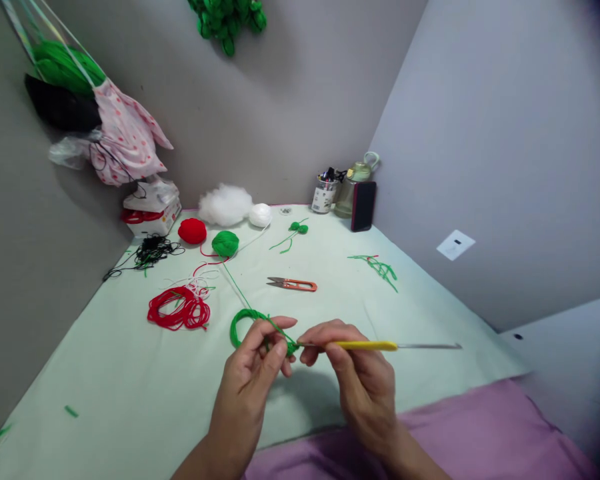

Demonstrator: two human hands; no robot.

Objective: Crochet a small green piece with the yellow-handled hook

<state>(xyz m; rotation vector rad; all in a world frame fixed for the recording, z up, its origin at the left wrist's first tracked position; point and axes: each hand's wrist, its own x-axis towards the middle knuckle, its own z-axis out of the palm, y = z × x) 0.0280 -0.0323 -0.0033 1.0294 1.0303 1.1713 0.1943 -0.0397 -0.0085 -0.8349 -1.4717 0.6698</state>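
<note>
My left hand [255,367] pinches a small green crochet piece [291,347] between thumb and fingers, with the working yarn running over the index finger. In my right hand [357,377] is a crochet hook [367,345] with a yellow handle, gripped like a pencil. Its near tip meets the green stitches; the other metal end points right. A loop of green yarn [237,323] lies just beyond my left hand. From there a strand leads back to the green yarn ball [225,244]. How the hook sits in the stitch is too small to tell.
Orange thread snips [293,285] lie past my hands. Left are a red yarn coil [175,308], black yarn [155,253] and a red ball [193,231]. White stuffing [226,205], a white ball [260,215], a pen jar [324,193] and a phone [363,207] stand behind.
</note>
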